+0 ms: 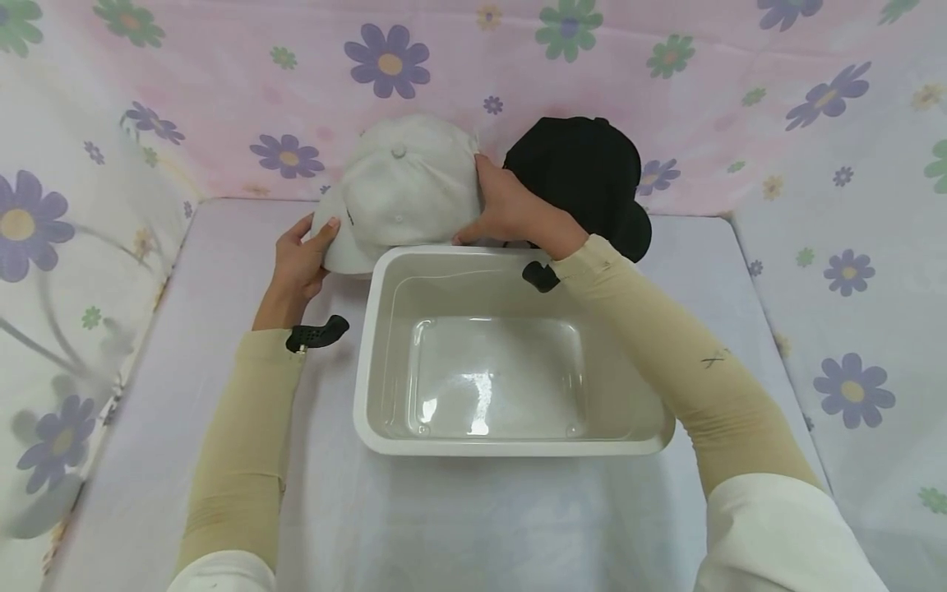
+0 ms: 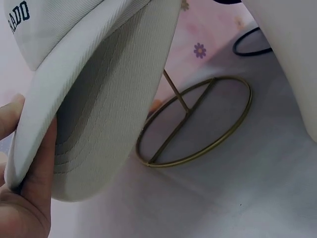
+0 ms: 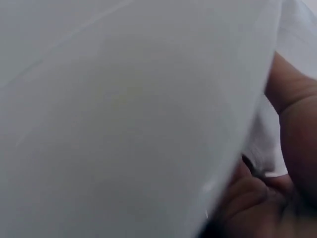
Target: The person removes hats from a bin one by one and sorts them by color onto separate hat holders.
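Observation:
A white baseball cap (image 1: 414,185) is at the back of the table, its brim toward the left. My left hand (image 1: 297,261) pinches that brim, thumb on top and fingers beneath; the left wrist view shows the brim (image 2: 114,99) and dark lettering on the crown. On the cap's right side, my right hand (image 1: 512,205) grips the edge with thumb and fingers spread apart. In the right wrist view, the pale basin wall (image 3: 129,119) hides most of the cap. Below the cap stands a thin brass-coloured stand (image 2: 198,148) with an oval wire base.
A beige plastic basin (image 1: 518,448) stands in front of the caps, under my right forearm. To the right of the white cap is a black cap (image 1: 577,164); a dark wire ring (image 2: 242,52) shows behind the basin. Flowered cloth (image 1: 444,49) hangs behind the table.

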A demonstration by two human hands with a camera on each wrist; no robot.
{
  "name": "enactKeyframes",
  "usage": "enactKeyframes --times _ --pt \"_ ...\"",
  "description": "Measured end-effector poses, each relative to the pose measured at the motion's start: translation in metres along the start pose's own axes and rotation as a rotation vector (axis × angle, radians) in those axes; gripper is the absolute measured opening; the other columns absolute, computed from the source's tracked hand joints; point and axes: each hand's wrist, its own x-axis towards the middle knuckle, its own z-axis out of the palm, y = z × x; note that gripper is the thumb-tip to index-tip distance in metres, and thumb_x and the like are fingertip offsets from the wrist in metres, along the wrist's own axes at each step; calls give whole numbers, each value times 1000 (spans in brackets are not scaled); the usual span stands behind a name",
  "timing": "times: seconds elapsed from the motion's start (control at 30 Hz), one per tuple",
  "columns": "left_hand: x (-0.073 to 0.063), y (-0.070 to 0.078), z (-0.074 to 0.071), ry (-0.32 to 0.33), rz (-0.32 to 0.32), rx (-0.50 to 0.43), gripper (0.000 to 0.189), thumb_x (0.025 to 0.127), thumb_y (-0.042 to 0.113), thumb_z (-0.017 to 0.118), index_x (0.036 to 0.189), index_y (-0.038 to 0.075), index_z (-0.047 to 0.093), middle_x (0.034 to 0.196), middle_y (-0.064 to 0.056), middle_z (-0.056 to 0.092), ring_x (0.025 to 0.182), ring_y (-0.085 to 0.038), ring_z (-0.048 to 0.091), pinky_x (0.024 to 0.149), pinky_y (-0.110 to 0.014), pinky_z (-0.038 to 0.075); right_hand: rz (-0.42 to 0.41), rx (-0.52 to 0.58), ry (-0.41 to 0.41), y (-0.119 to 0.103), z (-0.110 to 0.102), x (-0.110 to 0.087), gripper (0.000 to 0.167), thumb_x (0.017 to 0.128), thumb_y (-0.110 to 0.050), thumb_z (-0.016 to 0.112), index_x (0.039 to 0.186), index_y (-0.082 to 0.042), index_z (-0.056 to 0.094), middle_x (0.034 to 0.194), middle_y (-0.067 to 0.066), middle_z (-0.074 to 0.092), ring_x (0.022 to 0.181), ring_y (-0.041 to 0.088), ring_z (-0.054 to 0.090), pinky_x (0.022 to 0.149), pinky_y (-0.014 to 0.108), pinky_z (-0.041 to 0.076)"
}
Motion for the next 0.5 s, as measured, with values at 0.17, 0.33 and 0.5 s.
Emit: enactKeyframes --times 0.17,0.33,0.5 --pt "0 -2 0 15 27 2 69 96 35 69 156 17 42 157 -13 41 136 -27 50 114 -46 41 3 15 -26 2 -2 -1 121 80 -29 86 161 -2 1 167 14 20 150 25 28 123 37 26" --pt "-2 -4 0 31 53 16 66 96 34 69 155 19 43 154 -15 46 133 -27 54 110 -47 44 -10 12 3 1 2 -1 117 80 -28 87 160 -2 6 163 15 28 147 28 32 122 39 28" --pt "-3 -5 0 43 76 39 64 97 33 69 154 19 45 148 -17 50 125 -24 60 97 -36 55 -13 -11 27 1 5 -1 117 78 -28 88 159 -1 9 159 17 33 146 29 34 121 39 29"
